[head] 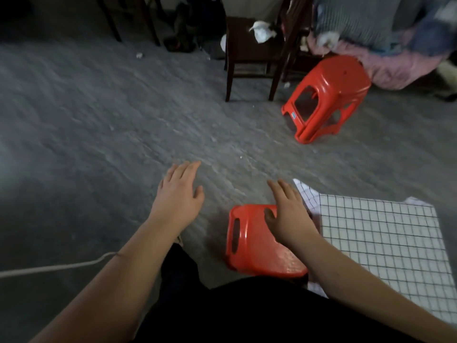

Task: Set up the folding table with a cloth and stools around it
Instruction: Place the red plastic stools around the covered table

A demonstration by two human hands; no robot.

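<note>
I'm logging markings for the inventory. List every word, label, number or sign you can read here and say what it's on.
No text can be read.
Small blue sticker on a leg of the stacked red stools: too small and blurred to read.
Checked cloth and near red stool: no lettering visible.

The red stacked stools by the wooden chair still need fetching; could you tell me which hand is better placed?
Probably right: the stacked stools stand ahead on the right hand side.
</note>
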